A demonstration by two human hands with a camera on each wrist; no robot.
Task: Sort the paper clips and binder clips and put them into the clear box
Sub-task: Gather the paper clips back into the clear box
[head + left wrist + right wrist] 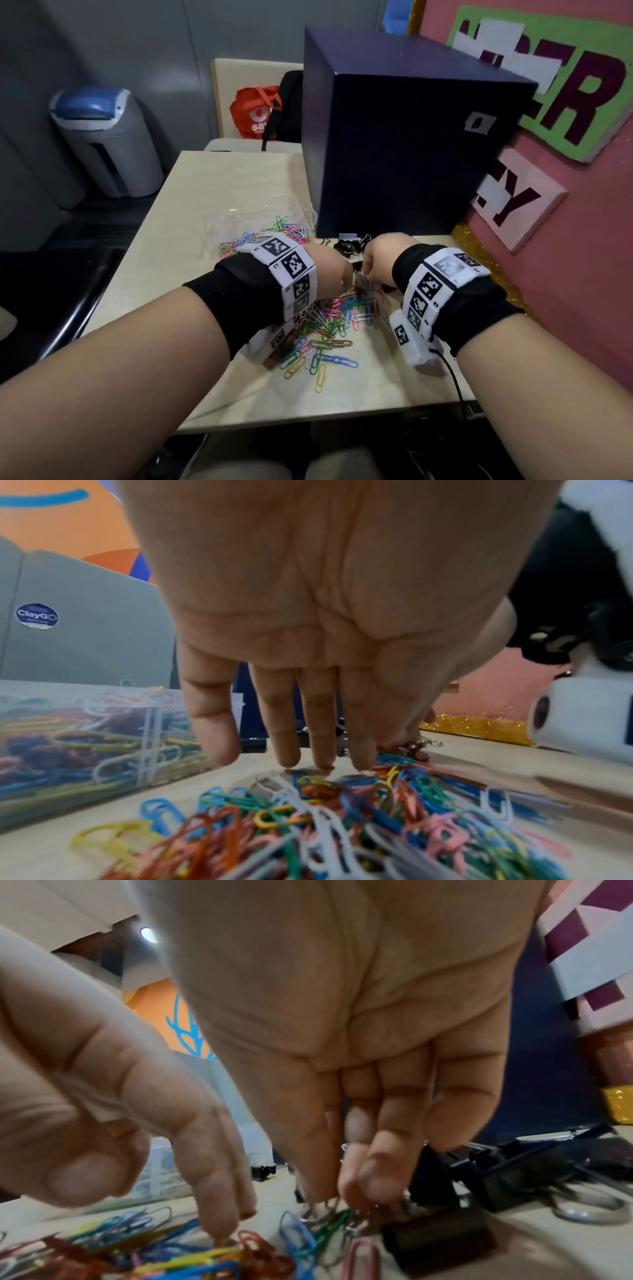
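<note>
A pile of coloured paper clips (329, 329) lies on the table in front of me. My left hand (334, 274) hangs over the pile's far edge, its straight fingers (308, 761) touching the table and clips. My right hand (375, 260) is close beside it, its curled fingertips (356, 1199) pinching silver wire loops that look like the handles of a black binder clip (438, 1237). More black binder clips (349, 245) lie just beyond the hands. The clear box (253, 219), holding paper clips, stands to the far left of the pile.
A big dark blue box (394, 154) stands at the back right of the pale table (212, 185), right behind the binder clips. A pink wall with signs is on the right. A grey bin (106, 144) stands on the floor at left. A black cable (452, 377) trails from my right wrist.
</note>
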